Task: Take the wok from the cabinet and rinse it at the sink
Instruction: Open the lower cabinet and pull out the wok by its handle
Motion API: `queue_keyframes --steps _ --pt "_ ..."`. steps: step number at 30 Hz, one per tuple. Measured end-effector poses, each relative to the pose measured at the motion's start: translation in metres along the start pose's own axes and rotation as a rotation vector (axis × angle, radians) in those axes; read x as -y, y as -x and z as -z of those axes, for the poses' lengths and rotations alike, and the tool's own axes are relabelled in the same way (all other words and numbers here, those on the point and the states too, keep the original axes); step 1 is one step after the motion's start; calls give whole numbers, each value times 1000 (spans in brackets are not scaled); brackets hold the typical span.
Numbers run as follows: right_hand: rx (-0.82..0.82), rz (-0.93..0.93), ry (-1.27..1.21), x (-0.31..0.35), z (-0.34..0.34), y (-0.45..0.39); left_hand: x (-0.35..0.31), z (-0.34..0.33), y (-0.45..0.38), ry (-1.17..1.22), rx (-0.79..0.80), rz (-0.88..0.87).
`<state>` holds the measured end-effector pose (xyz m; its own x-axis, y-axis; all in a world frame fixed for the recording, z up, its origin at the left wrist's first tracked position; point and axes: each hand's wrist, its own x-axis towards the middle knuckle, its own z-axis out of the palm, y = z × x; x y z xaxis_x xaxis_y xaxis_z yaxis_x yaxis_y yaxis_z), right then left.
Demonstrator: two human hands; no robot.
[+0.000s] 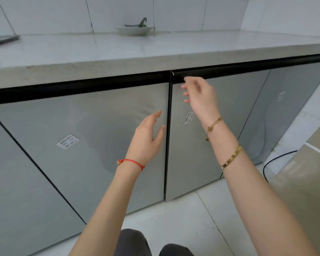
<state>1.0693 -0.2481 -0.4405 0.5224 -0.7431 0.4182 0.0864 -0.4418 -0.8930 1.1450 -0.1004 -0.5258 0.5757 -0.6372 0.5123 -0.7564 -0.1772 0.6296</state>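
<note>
Grey metal cabinet doors run under the counter, all closed; the wok is hidden. My right hand (200,97) is raised with loosely spread fingers just below the black handle strip (220,70) at the top left corner of the right door (225,130). It holds nothing. My left hand (148,139) hovers lower, fingers straight, in front of the right edge of the middle door (81,145), near the seam between the two doors. Whether either hand touches a door I cannot tell.
A pale stone countertop (155,50) runs above the doors, with a white dish (134,30) holding a dark utensil at the tiled wall. A dark object edge (2,40) shows at the far left. A black cable (277,159) lies on the floor at right.
</note>
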Motion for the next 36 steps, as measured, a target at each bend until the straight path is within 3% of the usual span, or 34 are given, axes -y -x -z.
queue_keyframes --steps 9,19,36 --pt "31 -167 -146 6 -16 -20 -3 -27 -12 48 42 63" --pt "49 -226 -342 15 -19 -20 -5 -36 -13 73 107 109" --pt "-10 -184 -199 34 38 37 -46 -44 19 247 132 44"
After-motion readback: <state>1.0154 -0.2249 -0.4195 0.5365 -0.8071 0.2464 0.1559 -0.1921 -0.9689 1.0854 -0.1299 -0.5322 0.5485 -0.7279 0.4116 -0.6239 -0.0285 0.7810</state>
